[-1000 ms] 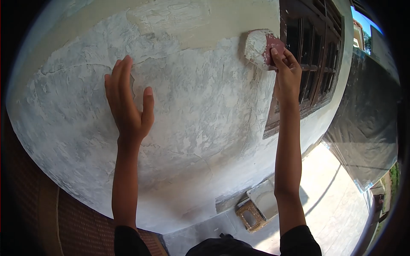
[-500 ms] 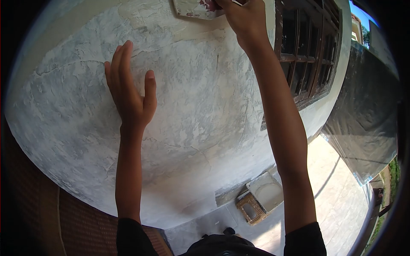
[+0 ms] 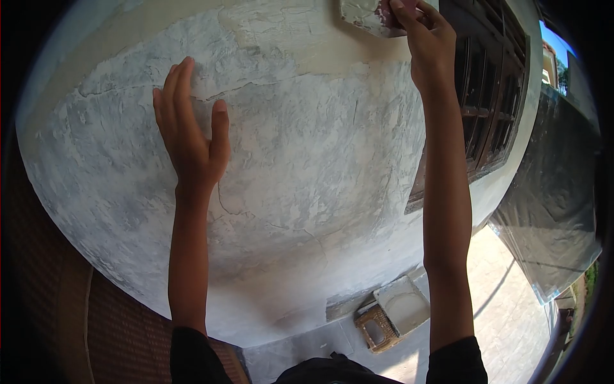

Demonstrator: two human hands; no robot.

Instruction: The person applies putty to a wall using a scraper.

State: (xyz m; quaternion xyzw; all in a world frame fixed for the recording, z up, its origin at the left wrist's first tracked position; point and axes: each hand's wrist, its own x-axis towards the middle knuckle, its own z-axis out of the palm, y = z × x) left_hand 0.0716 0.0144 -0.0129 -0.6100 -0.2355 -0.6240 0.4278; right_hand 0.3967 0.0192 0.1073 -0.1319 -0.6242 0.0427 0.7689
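A patchy grey-white wall [image 3: 288, 160] with thin cracks and rough plaster texture fills most of the view. At the top, my right hand [image 3: 432, 45] grips a putty scraper [image 3: 368, 14], a wide blade smeared with pale filler and a dark red part under my thumb. Its blade lies close against the cream band of wall beside the window. Lower and to the left, my left hand [image 3: 192, 131] is raised at the wall, fingers stretched up and thumb apart, with nothing in it.
A brown wooden window [image 3: 483, 109] with panes stands right of my right arm. Below, a whitish square tub [image 3: 406, 306] and a woven-looking basket [image 3: 377, 329] sit on the floor at the wall's foot. A dark plastic sheet [image 3: 543, 185] hangs at the far right.
My right hand has moved right with the scraper, now nearer the window. The view has shifted slightly. My left hand keeps nearly the same pose.
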